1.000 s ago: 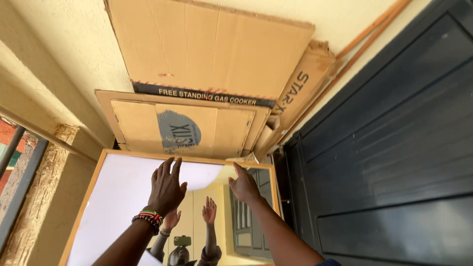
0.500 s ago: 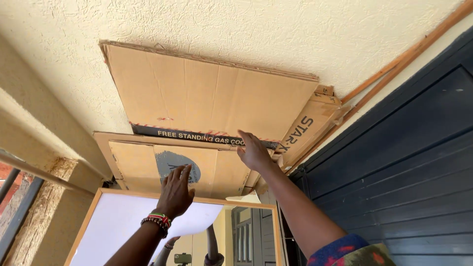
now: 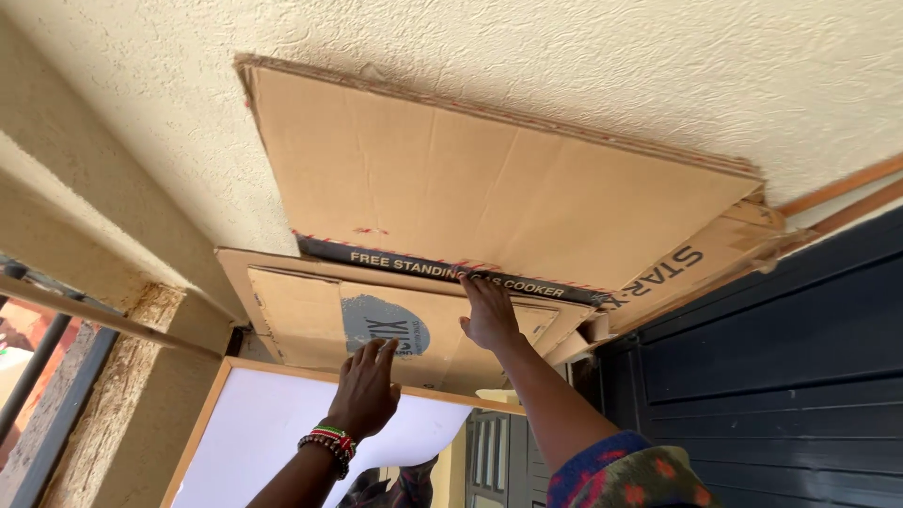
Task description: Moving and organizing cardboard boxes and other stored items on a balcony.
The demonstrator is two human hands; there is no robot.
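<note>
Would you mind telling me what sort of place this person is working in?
Probably a house entrance or porch: a rough plastered wall, a dark panelled metal door, and flattened cardboard boxes stacked against the wall above a wood-framed mirror.

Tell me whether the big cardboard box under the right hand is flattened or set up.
Flattened: the big cardboard box lies as flat sheets against the wall, the right hand touching its lower edge.

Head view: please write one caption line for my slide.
Right hand touches the upper cardboard sheet; left hand rests on the lower cardboard above a framed mirror.

Head camera tilted up, close to cardboard sheets (image 3: pixel 489 179)
</note>
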